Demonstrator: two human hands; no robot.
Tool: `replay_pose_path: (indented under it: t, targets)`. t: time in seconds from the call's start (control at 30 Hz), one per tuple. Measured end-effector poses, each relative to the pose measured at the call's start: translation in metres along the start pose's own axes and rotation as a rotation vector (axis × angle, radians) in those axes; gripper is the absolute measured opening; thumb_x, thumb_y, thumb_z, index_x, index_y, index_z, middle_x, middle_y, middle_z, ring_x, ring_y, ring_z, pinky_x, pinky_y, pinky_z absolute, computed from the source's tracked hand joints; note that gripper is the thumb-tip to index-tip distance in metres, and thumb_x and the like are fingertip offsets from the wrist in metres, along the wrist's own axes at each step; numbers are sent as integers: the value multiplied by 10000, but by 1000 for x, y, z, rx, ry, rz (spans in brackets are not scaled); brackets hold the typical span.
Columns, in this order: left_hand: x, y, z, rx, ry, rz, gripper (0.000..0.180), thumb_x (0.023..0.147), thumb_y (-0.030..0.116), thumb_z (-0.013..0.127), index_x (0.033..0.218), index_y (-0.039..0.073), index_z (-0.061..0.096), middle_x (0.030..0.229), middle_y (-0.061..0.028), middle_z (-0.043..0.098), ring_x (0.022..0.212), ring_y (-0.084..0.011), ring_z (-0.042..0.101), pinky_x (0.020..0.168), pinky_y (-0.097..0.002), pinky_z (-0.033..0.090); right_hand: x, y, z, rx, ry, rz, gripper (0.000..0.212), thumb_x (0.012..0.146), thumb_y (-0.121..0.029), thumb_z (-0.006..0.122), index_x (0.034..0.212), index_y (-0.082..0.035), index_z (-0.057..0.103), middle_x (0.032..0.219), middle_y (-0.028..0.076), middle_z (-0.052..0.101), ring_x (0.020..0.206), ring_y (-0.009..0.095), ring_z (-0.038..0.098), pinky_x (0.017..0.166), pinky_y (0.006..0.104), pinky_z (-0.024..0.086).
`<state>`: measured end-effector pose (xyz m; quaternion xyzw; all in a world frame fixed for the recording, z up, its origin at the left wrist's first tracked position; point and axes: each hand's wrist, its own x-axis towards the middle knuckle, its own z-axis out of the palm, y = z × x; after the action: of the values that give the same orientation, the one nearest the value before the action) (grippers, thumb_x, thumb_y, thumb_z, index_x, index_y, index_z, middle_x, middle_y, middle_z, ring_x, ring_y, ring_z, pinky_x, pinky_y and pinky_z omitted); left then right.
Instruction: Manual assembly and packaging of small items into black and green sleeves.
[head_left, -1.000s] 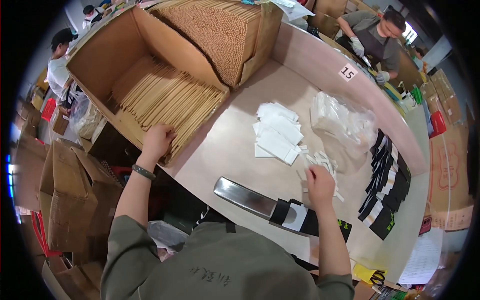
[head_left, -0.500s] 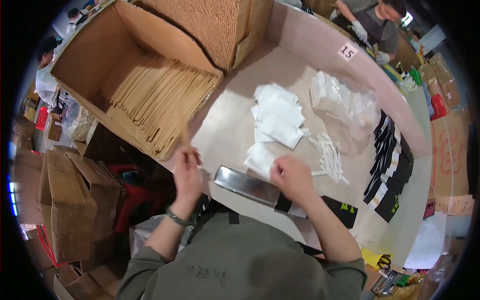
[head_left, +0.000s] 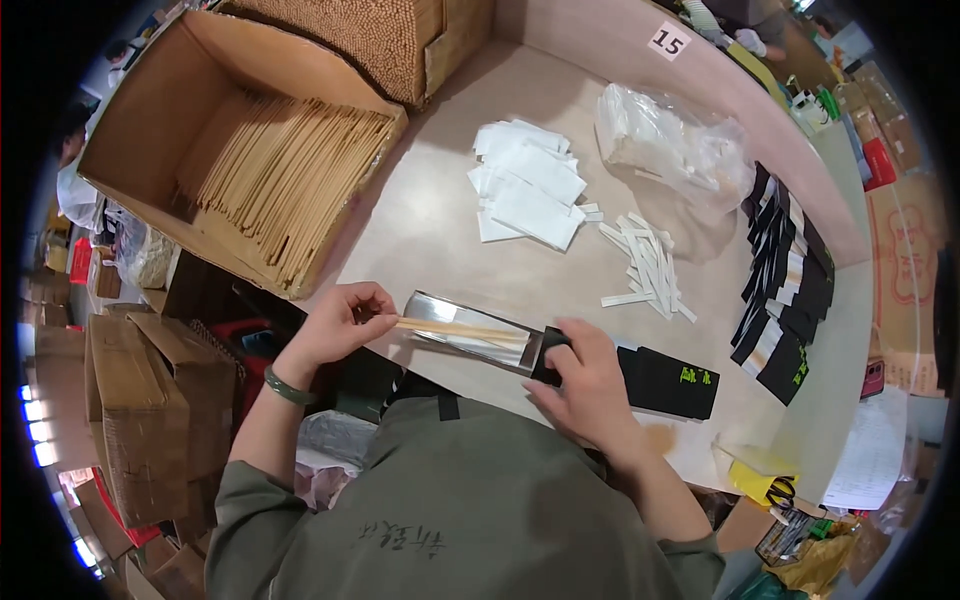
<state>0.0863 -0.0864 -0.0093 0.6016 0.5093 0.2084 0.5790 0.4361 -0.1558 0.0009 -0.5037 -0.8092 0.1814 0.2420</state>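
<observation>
Between the thumb and fingers of my left hand (head_left: 350, 322) are the ends of pale wooden chopsticks (head_left: 460, 328). They lie along a shiny metal trough (head_left: 428, 304) on the near table edge, over a white napkin (head_left: 515, 345) inside it. My right hand (head_left: 590, 390) is at the trough's right end, fingers curled around a black sleeve (head_left: 547, 352) there; its grip is partly hidden. Just right of that hand lie more black sleeves (head_left: 665, 382) with green print.
A cardboard box (head_left: 150, 110) of chopsticks stands at left, another box (head_left: 440, 55) behind it. White napkins (head_left: 530, 185), small white paper strips (head_left: 650, 265), a clear plastic bag (head_left: 715, 165) and a row of black packets (head_left: 785, 290) lie across the table. A raised wall (head_left: 780, 120) borders it.
My left hand has come down and left, bringing the chopsticks into the trough. The napkin now lies in the trough, and my right hand has moved down to the black sleeve.
</observation>
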Motion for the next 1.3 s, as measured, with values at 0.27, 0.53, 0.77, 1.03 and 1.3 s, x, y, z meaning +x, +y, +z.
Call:
replay_pose_path:
  t: [0.27,0.53,0.77,1.03,1.3]
  targets:
    - [47,29,118,490,235,581,150,803,91,753,900,38,652,850,-122,627,775,-301,623,716,-369,523,-8,16,0,15,-85,23,357,691,-155,825,895,-22,563,1356,254,473,1260,432,462,1031,503,406]
    - [31,54,165,138,2,413,496,808,169,745,1250,35,565,1229,-182,574,1116,-347,574,938,-372,482,-1,13,7,-94,-4,-7,382,660,-89,734,1018,-32,613,1268,222,524,1178,398,509,960,490,431]
    - [35,40,88,1014,132,538,525,689,279,831,1095,53,587,1062,-144,608,900,-319,611,747,-393,501,21,20,-11,40,-245,-268,251,726,-138,757,944,-56,662,1072,192,572,1018,364,554,863,467,455]
    - [28,67,112,240,-350,51,395,721,213,770,973,-2,557,921,-121,559,820,-222,554,717,-345,465,-32,80,-92,-159,-203,26,490,638,-324,884,940,-59,603,1278,215,516,1254,426,444,1033,494,385]
    - [34,59,131,239,-281,-61,404,744,165,737,1082,16,574,926,-155,594,839,-324,598,760,-358,504,-15,23,-33,-148,-81,151,386,851,-355,701,969,-7,583,994,195,641,909,388,617,764,446,505]
